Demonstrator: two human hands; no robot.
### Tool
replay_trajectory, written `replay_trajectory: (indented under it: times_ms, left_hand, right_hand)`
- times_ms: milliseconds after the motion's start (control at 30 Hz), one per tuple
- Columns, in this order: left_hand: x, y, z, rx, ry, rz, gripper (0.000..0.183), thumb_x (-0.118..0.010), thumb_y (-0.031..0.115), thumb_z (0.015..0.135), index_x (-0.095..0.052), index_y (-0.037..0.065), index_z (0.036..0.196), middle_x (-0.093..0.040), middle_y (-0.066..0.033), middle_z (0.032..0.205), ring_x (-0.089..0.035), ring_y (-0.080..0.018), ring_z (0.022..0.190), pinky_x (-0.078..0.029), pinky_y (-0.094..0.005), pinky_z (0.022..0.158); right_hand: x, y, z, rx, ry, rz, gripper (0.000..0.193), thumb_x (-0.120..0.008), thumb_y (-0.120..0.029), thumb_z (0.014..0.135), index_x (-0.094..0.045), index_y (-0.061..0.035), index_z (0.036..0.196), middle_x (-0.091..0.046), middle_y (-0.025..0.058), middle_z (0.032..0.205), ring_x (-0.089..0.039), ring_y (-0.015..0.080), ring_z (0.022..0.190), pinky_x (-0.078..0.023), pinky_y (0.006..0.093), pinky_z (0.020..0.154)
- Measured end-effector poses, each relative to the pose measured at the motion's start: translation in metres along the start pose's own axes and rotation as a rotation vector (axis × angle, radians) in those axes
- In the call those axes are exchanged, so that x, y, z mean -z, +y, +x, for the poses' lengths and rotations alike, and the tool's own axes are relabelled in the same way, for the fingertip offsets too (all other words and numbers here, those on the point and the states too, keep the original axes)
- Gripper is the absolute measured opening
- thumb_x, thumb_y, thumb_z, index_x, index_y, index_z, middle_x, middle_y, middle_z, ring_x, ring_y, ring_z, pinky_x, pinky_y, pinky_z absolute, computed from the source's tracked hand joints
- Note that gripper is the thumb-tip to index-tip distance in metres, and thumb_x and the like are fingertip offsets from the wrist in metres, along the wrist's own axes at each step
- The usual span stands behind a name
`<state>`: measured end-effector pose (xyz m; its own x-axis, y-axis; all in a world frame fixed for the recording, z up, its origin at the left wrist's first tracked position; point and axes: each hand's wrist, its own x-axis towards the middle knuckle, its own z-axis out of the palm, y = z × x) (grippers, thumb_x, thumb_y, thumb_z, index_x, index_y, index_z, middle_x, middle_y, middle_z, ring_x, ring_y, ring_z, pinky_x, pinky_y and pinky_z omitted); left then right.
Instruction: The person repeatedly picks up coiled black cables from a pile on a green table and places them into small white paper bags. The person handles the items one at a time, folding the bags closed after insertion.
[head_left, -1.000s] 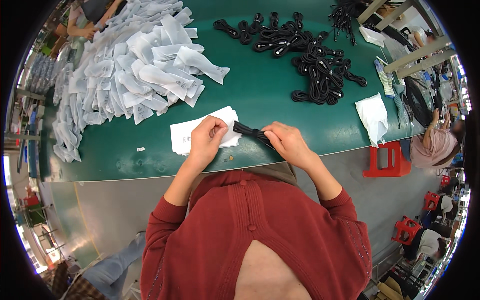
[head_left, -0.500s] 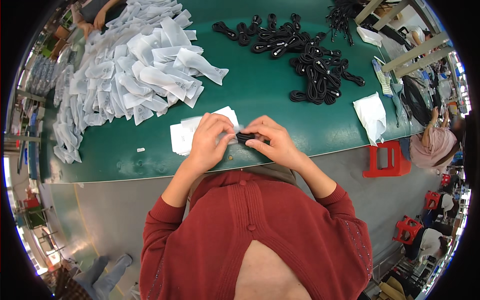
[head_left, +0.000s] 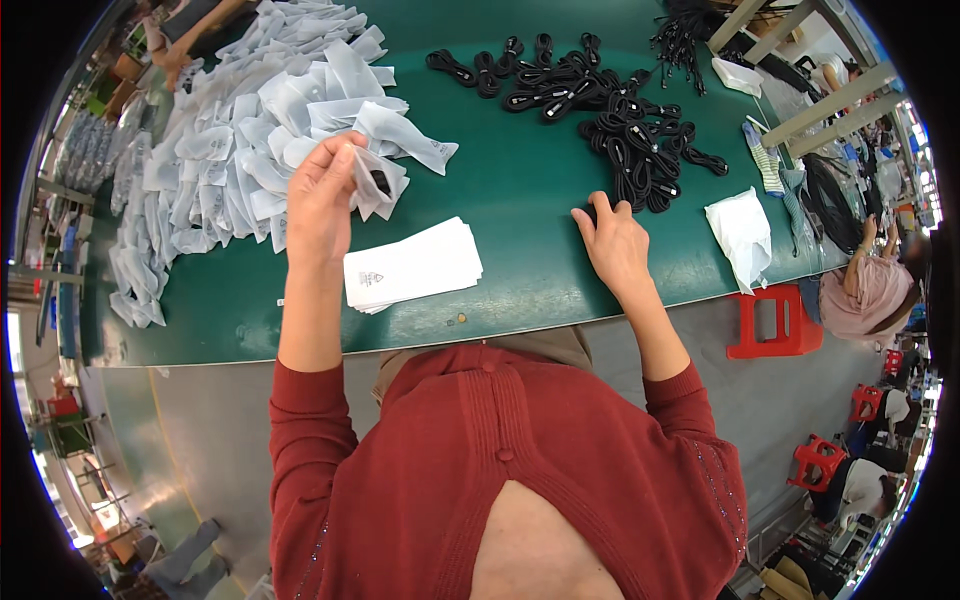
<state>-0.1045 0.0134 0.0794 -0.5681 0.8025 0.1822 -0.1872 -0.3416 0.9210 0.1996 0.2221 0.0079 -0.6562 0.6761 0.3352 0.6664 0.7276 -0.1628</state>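
Observation:
At the left, my left hand pinches a translucent white bag, lifted beside the bag heap. Something black, apparently a coiled cable, shows at its opening. My right hand rests at the lower left edge of the black cable pile, fingers curled. A dark bit of cable shows between its thumb and index finger; the rest is hidden under the hand. Between my arms, a flat stack of empty white bags lies near the table edge.
A large heap of filled bags covers the table's left side. White plastic packaging lies at the right edge, above a red stool. More black cables hang together at the far right. Another person's arm reaches in at top left.
My hands have parted from above the bag stack. The left has carried a bag with the black cable up and left; the right has moved to the cable pile and closed on a coil.

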Motion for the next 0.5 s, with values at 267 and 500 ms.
replay_trajectory:
  times_ms: [267,500]
  left_hand:
    - [0.041,0.02,0.032,-0.543,0.655,0.695,0.022,-0.06,0.017,0.098,-0.065,0.002,0.113,-0.063,-0.0036,0.103,-0.058,-0.0122,0.099,-0.047,-0.0299,0.082]
    - [-0.036,-0.051,-0.068,-0.192,-0.109,0.888,0.023,-0.075,0.001,0.078,-0.067,0.005,0.1,-0.062,-0.0066,0.099,-0.06,-0.0194,0.084,-0.05,-0.0302,0.07]
  right_hand:
    - [0.011,0.004,-0.021,0.021,-0.013,0.055,0.028,-0.069,-0.019,0.084,-0.051,-0.0073,0.102,-0.058,0.0167,0.079,-0.064,0.0337,0.062,-0.05,0.0419,0.052]
    - [0.033,-0.02,-0.043,-0.209,-0.122,0.668,0.03,-0.05,-0.003,0.088,-0.047,0.0004,0.117,-0.062,0.016,0.077,-0.061,0.0306,0.062,-0.049,0.0392,0.061]
